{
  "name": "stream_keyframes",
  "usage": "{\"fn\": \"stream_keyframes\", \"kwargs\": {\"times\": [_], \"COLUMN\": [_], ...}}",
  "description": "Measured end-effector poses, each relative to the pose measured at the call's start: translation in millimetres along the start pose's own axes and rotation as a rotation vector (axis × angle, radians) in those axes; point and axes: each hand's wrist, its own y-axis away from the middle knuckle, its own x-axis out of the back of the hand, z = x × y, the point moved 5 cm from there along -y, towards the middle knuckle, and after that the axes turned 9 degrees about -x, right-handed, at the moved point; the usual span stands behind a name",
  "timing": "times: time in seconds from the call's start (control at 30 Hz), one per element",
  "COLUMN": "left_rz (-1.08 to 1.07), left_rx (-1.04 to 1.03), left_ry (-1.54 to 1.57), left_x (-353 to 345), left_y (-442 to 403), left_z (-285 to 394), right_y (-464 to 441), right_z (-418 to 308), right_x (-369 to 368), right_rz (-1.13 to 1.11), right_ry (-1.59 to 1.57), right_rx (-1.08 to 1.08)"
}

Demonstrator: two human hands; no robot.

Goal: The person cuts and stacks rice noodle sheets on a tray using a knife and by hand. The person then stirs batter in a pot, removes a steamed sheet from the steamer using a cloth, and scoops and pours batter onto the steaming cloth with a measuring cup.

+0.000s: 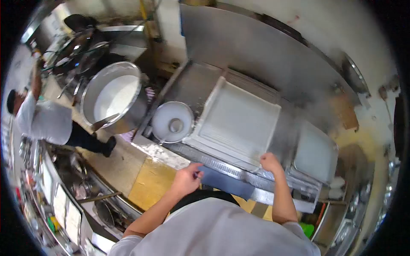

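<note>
My left hand (186,179) is closed in front of the counter's front edge, around something small and dark that I cannot make out. My right hand (270,163) is closed at the front right corner of a large square tray (241,119) with a pale, flat surface; what its fingers hold is too small to tell. To the tray's left sits a round metal bowl (173,121) of white liquid, with a smaller round cup (176,125) in it. A second pale tray (316,152) lies on the right.
A big metal pot (112,96) of white liquid, with a paddle (104,122) at its rim, stands at the left. Beyond it a person in white (47,117) stands. Shelves with utensils (77,183) line the lower left. Steam blurs the right side.
</note>
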Motion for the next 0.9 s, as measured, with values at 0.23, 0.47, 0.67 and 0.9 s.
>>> {"fn": "stream_keyframes", "kwargs": {"times": [0.23,0.47,0.67,0.9], "left_rz": [0.152,0.513,0.765,0.876], "left_rx": [0.024,0.086,0.113,0.083], "left_ry": [-0.139,-0.049,-0.060,-0.042], "left_x": [17,82,151,255], "left_y": [26,82,126,148], "left_z": [29,35,24,-17], "right_y": [52,178,234,248], "right_z": [-122,-314,-421,-542], "right_x": [2,7,13,68], "right_rz": [0.149,-0.221,-0.189,0.201], "right_ry": [-0.593,-0.491,-0.438,-0.475], "right_rx": [0.267,0.842,1.211,1.462]}}
